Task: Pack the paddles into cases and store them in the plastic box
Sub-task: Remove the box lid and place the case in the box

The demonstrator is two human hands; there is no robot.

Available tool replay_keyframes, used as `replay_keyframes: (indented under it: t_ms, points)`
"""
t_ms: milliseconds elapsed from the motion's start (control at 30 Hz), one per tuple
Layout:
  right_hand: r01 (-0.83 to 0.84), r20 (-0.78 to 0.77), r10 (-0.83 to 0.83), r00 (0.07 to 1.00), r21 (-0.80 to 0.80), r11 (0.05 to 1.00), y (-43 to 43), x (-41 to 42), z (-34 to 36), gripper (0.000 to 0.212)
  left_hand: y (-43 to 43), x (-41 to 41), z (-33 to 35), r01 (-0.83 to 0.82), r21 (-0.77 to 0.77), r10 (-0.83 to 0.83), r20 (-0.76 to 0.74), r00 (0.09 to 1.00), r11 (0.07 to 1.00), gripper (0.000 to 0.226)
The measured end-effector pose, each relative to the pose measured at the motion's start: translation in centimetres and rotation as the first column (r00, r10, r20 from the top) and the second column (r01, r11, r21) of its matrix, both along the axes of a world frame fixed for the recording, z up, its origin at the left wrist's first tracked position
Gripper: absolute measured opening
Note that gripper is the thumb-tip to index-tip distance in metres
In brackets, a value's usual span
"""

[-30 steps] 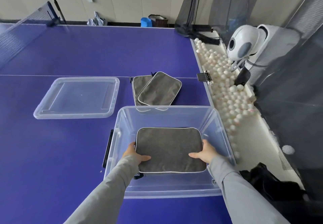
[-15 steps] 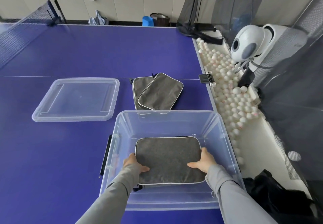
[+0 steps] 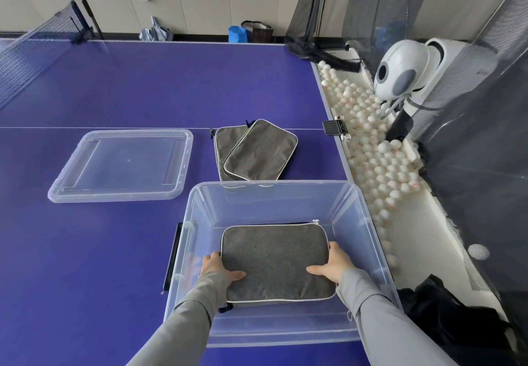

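A clear plastic box (image 3: 368, 222) stands on the blue table near its right edge. Inside it lies a grey zipped paddle case (image 3: 275, 257), flat and low in the box. My left hand (image 3: 220, 270) grips the case's left edge, thumb on top. My right hand (image 3: 333, 265) grips its right edge the same way. Two more grey cases (image 3: 254, 151) lie overlapped on the table just beyond the box. No bare paddle is in view.
The box's clear lid (image 3: 123, 165) lies on the table to the left. Many white balls (image 3: 371, 142) fill a tray along the table's right edge, beside a white ball machine (image 3: 400, 71). A net (image 3: 31, 51) stands at the far left.
The case has gone down deeper into the box with both hands still holding its edges.
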State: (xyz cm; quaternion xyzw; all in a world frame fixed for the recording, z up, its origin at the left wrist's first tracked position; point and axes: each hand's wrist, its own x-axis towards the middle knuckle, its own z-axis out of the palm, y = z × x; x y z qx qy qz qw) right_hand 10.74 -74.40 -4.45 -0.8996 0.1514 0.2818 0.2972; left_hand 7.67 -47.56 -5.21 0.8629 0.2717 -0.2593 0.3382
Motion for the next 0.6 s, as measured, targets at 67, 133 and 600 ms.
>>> replay_keyframes:
  t_ms: [67, 133, 600]
  points:
    - [-0.016, 0.008, 0.016, 1.0, -0.017, 1.0, 0.0, 0.0, 0.3, 0.079, -0.2, -0.1, 0.2, -0.015, -0.015, 0.015, 0.008, 1.0, 1.0, 0.075]
    - [-0.034, 0.025, 0.034, 0.999, -0.03, 0.999, 0.1, -0.2, 0.8, 0.082, -0.3, -0.3, 0.4, -0.021, -0.026, 0.022, 0.016, 1.0, 0.999, 0.073]
    - [-0.255, 0.359, 0.329, 0.873, -0.237, 0.937, 2.3, -1.8, 5.4, 0.06, -1.2, -1.7, 4.3, 0.463, 0.458, -0.58, 0.151, 0.8, 0.758, 0.079]
